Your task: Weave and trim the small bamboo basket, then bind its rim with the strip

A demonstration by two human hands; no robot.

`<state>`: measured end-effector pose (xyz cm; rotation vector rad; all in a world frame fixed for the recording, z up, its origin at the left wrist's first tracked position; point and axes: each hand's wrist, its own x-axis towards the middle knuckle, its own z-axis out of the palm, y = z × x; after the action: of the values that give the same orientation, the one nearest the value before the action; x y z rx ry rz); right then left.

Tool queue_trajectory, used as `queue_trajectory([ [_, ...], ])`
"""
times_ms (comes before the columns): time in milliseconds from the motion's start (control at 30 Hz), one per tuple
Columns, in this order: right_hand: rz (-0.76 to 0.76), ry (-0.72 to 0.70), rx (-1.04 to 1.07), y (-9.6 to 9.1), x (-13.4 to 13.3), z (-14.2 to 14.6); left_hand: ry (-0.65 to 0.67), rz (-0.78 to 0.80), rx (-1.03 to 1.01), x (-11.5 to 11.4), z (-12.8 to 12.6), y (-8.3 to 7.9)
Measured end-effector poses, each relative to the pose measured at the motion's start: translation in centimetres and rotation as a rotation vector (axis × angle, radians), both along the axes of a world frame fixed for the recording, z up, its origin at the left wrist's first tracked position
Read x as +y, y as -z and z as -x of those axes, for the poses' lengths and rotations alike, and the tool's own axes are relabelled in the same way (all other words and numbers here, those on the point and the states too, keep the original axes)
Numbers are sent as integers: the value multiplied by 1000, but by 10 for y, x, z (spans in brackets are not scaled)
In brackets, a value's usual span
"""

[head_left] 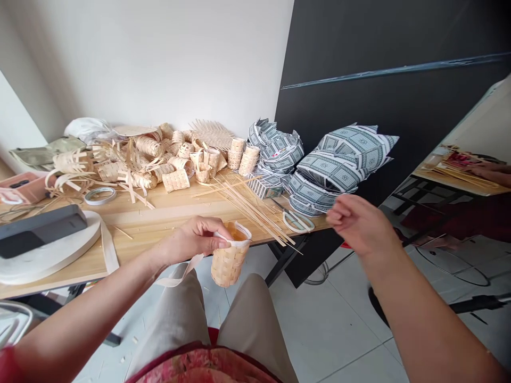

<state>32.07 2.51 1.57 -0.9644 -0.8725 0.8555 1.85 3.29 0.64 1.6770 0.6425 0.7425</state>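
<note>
Held over my lap at the table's front edge is a small woven wood-strip basket, upright and slightly tilted. My left hand pinches its rim between thumb and fingers. White ribbon lines the rim, and a loose tail of the ribbon hangs below my left wrist. My right hand is raised well to the right, apart from the basket, in front of the patterned fabric pieces. Its fingers are curled together; anything between them is too small to make out.
Several woven baskets and loose wood strips cover the table's back. Scissors lie near the front edge. At left are a ribbon roll, a phone, a tape roll and a pink box. A black panel stands right.
</note>
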Motion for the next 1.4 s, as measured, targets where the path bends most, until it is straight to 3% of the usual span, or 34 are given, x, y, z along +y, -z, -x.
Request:
queue_trajectory([
  [33, 50, -74, -64, -3, -5, 15, 6, 8, 23, -1, -3, 0],
  [100, 168, -314, -395, -7, -16, 47, 12, 29, 41, -2, -10, 2],
  [167, 180, -502, -677, -8, -26, 75, 5, 42, 19, -3, -16, 6],
  [267, 138, -641, -892, -4, -34, 101, -9, 61, -9, -7, -23, 9],
  [433, 112, -638, -950, 2, -31, 102, 27, 116, 10, -13, -17, 5],
  [567, 156, -650, -885, -1, -31, 96, -186, -38, 37, -18, -5, 4],
  [667, 181, -639, -867, -2, -32, 95, -314, -162, 112, -17, 0, 12],
  [733, 185, -633, -893, -1, -32, 96, -268, -135, 155, -15, 0, 18],
  [833, 177, -618, -945, -2, -32, 97, -172, 92, 137, -12, 0, 24],
  [967, 185, -609, -974, -4, -32, 98, -113, 312, 39, -7, 3, 16],
  [1133, 205, -615, -978, -5, -34, 98, -44, 313, -6, -2, 6, 1],
  [1400, 168, -615, -966, -1, -34, 94, -13, 258, -36, 1, -2, -4],
])
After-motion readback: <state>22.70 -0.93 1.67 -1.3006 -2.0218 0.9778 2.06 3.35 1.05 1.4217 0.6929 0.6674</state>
